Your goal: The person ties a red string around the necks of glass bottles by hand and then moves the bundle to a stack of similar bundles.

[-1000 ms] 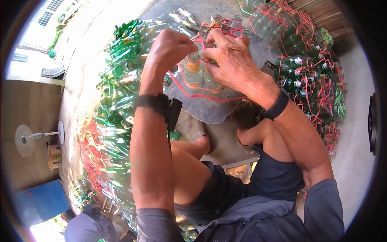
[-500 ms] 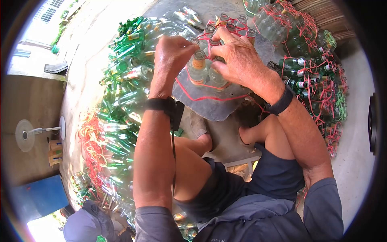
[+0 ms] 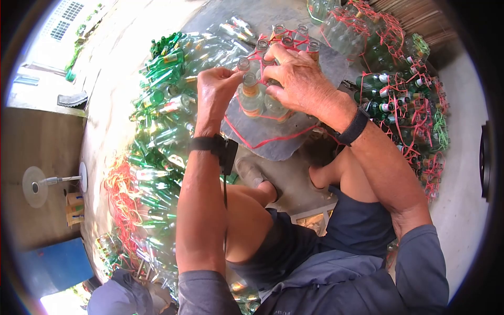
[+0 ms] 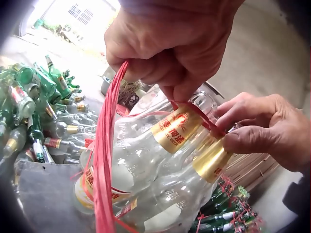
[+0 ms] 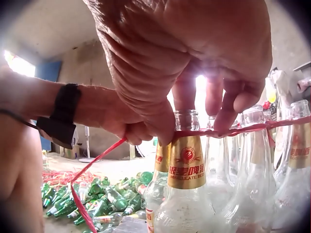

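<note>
Clear glass beer bottles (image 3: 251,94) with gold neck labels stand upright in a cluster, red plastic string (image 5: 286,122) running around their necks. My left hand (image 3: 214,86) has its fingers curled around the string beside the nearest necks. In the left wrist view, a thick red strand (image 4: 104,145) hangs from the left fist. My right hand (image 3: 302,76) reaches over the cluster. Its thumb and fingers grip a front bottle's neck (image 5: 186,119) where the string crosses, seen in the right wrist view. The right palm hides some necks in the head view.
The bottles stand on a grey slab (image 3: 278,147) before my knees. Green and clear bottles (image 3: 157,115) lie heaped at left, beside a red string pile (image 3: 122,194). Tied green bottle bundles (image 3: 399,105) are at right. A fan (image 3: 37,186) stands far left.
My left hand has drawn slightly left and lower from the necks, uncovering a bottle mouth behind. My right hand keeps its place on the cluster. The head view has shifted a little.
</note>
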Motion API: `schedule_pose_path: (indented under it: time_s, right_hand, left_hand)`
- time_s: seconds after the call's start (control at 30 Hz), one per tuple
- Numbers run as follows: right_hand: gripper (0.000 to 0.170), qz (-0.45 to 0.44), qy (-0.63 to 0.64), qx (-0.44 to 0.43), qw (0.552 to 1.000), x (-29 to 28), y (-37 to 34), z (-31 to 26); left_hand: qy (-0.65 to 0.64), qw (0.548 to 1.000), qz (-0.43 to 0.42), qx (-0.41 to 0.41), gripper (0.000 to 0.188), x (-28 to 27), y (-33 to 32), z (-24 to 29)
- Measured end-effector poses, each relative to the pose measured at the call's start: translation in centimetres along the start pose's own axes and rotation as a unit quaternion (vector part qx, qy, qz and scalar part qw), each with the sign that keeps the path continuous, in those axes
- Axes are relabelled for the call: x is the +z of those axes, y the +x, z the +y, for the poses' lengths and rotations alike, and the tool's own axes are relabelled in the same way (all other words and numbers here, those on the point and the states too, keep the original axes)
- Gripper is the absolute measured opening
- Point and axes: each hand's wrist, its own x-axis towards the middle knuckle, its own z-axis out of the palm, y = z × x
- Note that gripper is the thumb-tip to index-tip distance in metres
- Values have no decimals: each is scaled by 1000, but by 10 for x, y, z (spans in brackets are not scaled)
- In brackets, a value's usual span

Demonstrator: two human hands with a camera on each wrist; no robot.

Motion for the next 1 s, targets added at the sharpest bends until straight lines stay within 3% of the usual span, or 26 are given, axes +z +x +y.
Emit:
schedule_pose_path:
  time_s: [0.07,0.17,0.33,0.43,0.53,0.83,1.0]
  right_hand:
    - [12,16,-8,-21,1000,2,-2,2]
    - [14,58,-3,-37,998,0,-2,-2]
    - [25,53,-39,13,998,-3,-8,-5]
    - [33,-116,-10,114,987,-5,-11,-10]
    - [35,-71,42,116,990,7,-10,-5]
    - [32,-78,34,131,988,10,-7,-6]
    - [29,-64,24,97,993,8,-5,1]
  left_hand:
    - [-90,996,-23,-16,38,2,-1,-13]
    - [-94,994,-34,-47,37,-2,-3,-14]
    - [-150,983,-74,-71,28,-2,-2,-17]
    - [-175,977,-66,-100,27,3,-2,-16]
    - [-187,971,-68,-131,25,2,-7,-6]
    - [-193,969,-67,-136,20,3,-3,-14]
    - [-189,972,-50,-134,20,7,-8,-10]
